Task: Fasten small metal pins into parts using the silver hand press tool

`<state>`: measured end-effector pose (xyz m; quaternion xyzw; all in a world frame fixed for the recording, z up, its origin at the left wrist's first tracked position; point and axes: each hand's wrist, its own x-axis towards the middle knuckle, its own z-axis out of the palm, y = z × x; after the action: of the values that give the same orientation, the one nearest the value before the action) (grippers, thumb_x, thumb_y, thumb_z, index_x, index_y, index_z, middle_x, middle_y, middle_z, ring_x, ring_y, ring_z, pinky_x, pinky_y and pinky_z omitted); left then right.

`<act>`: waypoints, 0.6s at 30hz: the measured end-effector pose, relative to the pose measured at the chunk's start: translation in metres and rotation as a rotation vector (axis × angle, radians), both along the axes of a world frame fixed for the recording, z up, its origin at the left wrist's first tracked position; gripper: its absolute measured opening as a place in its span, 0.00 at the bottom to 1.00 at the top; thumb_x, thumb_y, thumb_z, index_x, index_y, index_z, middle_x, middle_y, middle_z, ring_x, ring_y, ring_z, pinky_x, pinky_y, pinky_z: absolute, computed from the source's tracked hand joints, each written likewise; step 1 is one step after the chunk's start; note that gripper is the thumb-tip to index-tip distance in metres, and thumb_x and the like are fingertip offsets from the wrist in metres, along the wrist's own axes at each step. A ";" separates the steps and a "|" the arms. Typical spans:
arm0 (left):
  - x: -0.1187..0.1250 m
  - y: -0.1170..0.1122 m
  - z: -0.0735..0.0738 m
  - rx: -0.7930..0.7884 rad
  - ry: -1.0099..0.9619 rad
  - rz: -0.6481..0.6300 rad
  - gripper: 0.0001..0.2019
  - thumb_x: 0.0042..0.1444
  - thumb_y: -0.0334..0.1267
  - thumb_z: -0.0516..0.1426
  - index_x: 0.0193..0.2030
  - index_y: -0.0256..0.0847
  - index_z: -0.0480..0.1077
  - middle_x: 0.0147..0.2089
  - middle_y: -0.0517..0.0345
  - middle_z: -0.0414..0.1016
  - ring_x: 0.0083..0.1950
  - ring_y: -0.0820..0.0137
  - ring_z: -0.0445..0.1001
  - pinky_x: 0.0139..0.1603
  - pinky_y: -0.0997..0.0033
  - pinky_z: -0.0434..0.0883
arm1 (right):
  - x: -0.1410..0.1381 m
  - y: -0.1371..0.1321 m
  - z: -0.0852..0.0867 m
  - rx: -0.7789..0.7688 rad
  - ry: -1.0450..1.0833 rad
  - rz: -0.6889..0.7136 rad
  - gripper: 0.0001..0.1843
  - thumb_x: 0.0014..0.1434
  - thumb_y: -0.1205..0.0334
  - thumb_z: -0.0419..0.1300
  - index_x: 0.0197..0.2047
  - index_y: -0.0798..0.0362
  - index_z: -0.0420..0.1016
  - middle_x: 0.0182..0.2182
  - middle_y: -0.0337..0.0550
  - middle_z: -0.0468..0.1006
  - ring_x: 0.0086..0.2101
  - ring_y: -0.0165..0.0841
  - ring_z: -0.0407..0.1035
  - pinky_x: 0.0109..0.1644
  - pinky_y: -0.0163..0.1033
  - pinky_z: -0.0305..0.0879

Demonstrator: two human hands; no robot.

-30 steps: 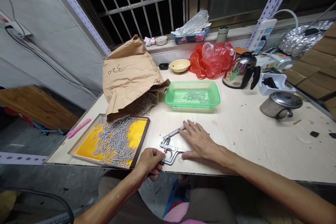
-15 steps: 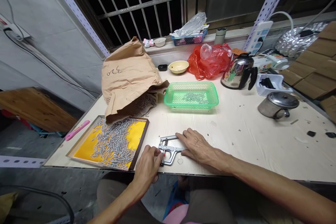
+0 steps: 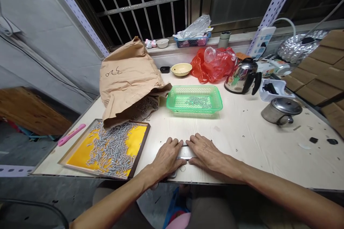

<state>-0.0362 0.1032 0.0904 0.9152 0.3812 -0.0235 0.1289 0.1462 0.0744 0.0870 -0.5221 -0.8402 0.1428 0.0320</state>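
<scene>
A grey metal hand tool [image 3: 185, 158] lies on the table near its front edge. Only its bars between my hands and a rounded bit at the lower left show. My left hand [image 3: 167, 155] covers the tool's left part, with fingers over the top bar and thumb along the lower one. My right hand [image 3: 205, 154] grips the right end in the same way, fingertips close to those of the left. To the left, a shallow tray [image 3: 142, 146] with a yellow bottom holds many small silvery spring-like pieces [image 3: 114, 150]. A green plastic basket [image 3: 195, 110] with several similar pieces stands beyond my hands.
A brown paper bag [image 3: 129, 75] leans over the tray, its mouth full of metal pieces. A pink-handled object [image 3: 71, 135] lies at far left. Behind are a cream bowl [image 3: 181, 69], a red plastic bag [image 3: 212, 64], a kettle [image 3: 240, 77] and a lidded metal cup [image 3: 281, 111].
My left hand has moved from the tool's left end onto its top, hiding the spring and frame. My right hand stays at the right end. The view has shifted slightly.
</scene>
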 end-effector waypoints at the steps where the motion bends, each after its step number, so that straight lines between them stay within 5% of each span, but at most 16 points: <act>1: 0.001 0.000 0.000 -0.004 0.005 0.004 0.19 0.53 0.45 0.59 0.50 0.40 0.65 0.46 0.52 0.68 0.48 0.61 0.64 0.48 0.60 0.66 | 0.000 0.002 0.000 0.017 -0.004 0.007 0.20 0.53 0.58 0.64 0.47 0.58 0.69 0.42 0.51 0.70 0.43 0.42 0.62 0.43 0.43 0.60; 6: 0.006 0.001 -0.009 0.030 0.030 0.068 0.08 0.58 0.42 0.55 0.40 0.41 0.68 0.41 0.55 0.68 0.45 0.64 0.65 0.43 0.65 0.67 | -0.002 0.012 -0.009 0.010 -0.027 0.040 0.06 0.58 0.62 0.59 0.37 0.56 0.71 0.37 0.46 0.72 0.40 0.37 0.64 0.39 0.39 0.58; 11: 0.010 0.005 -0.011 0.056 0.056 0.068 0.09 0.60 0.42 0.52 0.36 0.40 0.69 0.39 0.55 0.70 0.43 0.64 0.66 0.41 0.65 0.68 | -0.001 0.016 -0.022 0.026 0.002 0.026 0.10 0.62 0.58 0.55 0.33 0.54 0.70 0.32 0.43 0.71 0.35 0.34 0.64 0.34 0.37 0.55; 18: 0.006 -0.019 -0.020 0.184 -0.065 0.140 0.15 0.58 0.36 0.54 0.52 0.38 0.65 0.55 0.48 0.68 0.56 0.59 0.65 0.54 0.57 0.68 | 0.011 0.019 -0.012 0.073 0.078 0.042 0.21 0.54 0.47 0.62 0.43 0.55 0.71 0.38 0.48 0.70 0.40 0.39 0.62 0.41 0.40 0.59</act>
<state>-0.0306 0.0842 0.0701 0.8946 0.4404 0.0501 0.0579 0.1568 0.0934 0.0748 -0.4969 -0.8537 0.1330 0.0806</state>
